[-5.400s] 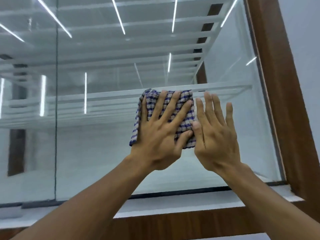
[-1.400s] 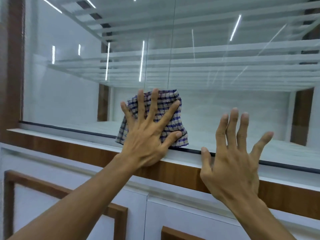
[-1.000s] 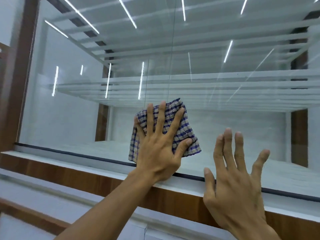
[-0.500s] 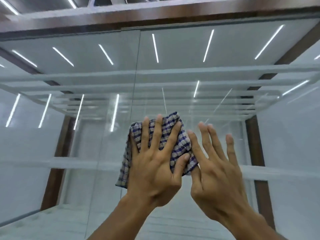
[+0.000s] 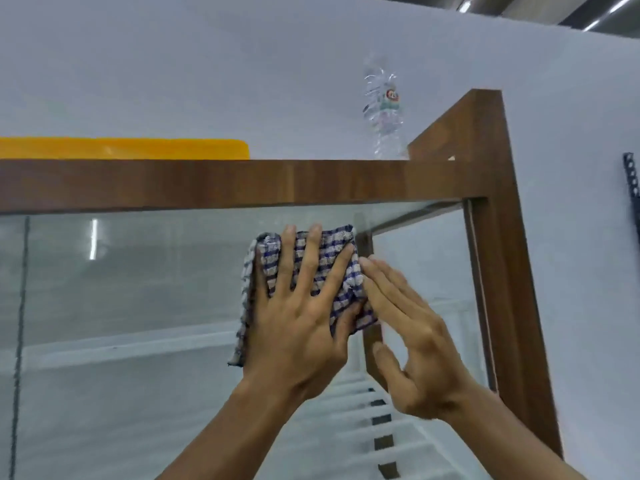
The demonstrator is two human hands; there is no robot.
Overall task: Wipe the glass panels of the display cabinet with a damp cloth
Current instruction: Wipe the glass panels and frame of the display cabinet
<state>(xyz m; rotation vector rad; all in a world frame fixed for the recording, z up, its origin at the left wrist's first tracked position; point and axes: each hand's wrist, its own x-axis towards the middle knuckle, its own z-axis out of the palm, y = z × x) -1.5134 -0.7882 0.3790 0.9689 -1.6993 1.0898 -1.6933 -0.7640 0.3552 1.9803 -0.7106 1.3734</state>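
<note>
Pressing flat, your left hand (image 5: 298, 323) pins the checked cloth (image 5: 268, 261) to the glass panel (image 5: 138, 289), its grip wide, with the fingers spread straight over the fabric. Your right hand (image 5: 415, 341) also keeps a wide grip, holding nothing, its straight fingertips touching the cloth's right edge. The cloth sits high on the glass, just below the brown wooden frame (image 5: 242, 183) and near the right upright. On top of the cabinet sit a yellow tray (image 5: 138, 148) and, farther right, a clear plastic bottle (image 5: 382, 112).

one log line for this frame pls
phase: wipe | left hand: flat, pressing checked cloth on glass panel | right hand: open, fingertips at cloth edge | zone: just under top frame
</note>
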